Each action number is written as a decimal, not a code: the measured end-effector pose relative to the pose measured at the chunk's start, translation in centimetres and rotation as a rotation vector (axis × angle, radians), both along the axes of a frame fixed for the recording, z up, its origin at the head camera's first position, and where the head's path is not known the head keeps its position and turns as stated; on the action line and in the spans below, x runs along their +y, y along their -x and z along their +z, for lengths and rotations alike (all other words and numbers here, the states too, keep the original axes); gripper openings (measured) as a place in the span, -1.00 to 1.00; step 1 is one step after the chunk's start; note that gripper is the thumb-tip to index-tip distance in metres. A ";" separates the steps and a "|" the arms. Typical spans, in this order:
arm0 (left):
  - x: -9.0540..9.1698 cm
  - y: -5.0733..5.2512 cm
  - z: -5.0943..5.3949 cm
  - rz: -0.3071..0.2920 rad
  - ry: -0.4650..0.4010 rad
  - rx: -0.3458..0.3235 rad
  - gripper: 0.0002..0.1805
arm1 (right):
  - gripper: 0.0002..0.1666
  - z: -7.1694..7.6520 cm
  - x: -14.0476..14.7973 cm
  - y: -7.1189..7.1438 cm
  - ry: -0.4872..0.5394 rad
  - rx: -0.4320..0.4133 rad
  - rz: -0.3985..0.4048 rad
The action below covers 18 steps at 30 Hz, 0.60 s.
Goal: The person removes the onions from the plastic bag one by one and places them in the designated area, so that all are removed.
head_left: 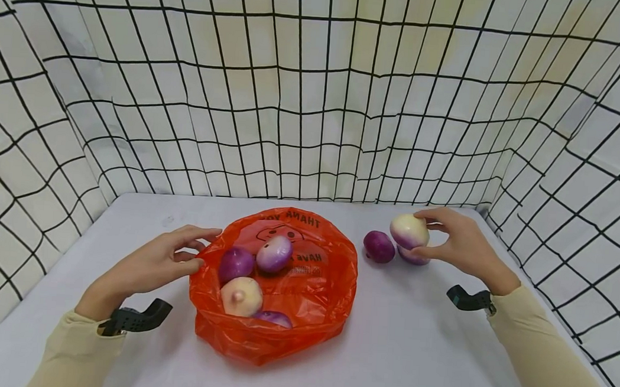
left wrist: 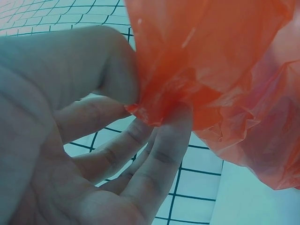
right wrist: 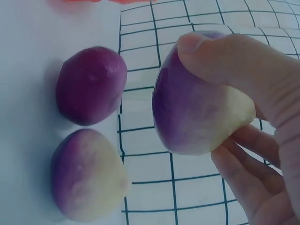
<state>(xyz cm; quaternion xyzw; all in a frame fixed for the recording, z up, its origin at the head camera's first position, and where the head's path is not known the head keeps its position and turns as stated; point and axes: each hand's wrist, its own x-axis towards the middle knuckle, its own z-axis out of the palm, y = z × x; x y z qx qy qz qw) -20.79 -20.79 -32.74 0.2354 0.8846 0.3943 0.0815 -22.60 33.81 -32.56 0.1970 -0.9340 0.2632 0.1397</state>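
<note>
A red plastic bag [head_left: 274, 348] stands on the table with its mouth wide. Inside it are several onions, among them a purple onion [head_left: 237, 265] and a pale onion [head_left: 242, 297]. My left hand [head_left: 164, 258] pinches the bag's left rim; the left wrist view shows thumb and fingers on the crumpled film [left wrist: 161, 105]. On the right, my right hand [head_left: 458, 244] holds a purple-and-white onion [right wrist: 192, 108] between thumb and fingers, raised off the table. Beneath and beside it lie a dark purple onion [head_left: 379, 247] and another purple-and-white onion [right wrist: 89, 176].
A white table [head_left: 418, 348] carries everything. Black-lined netting [head_left: 319, 129] over pale walls rises at the back and both sides, with the right wall [head_left: 578, 245] near my right forearm. Each wrist wears a black camera mount [head_left: 137, 318].
</note>
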 end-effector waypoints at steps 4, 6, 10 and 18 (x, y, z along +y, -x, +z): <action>0.0 0.1 -0.1 -0.011 -0.009 0.004 -0.39 | -0.17 -0.7 1.0 0.2 -0.007 0.046 -0.020; 0.0 0.1 -0.1 -0.014 -0.011 0.004 -0.40 | -0.18 -1.0 1.4 0.3 0.005 0.051 -0.032; 0.0 0.2 -0.1 -0.018 -0.012 0.005 -0.39 | -0.19 -1.5 2.1 0.3 0.032 0.044 -0.045; -0.1 0.2 -0.2 -0.021 -0.013 0.017 -0.40 | -0.20 -2.3 3.0 0.2 0.066 0.036 -0.090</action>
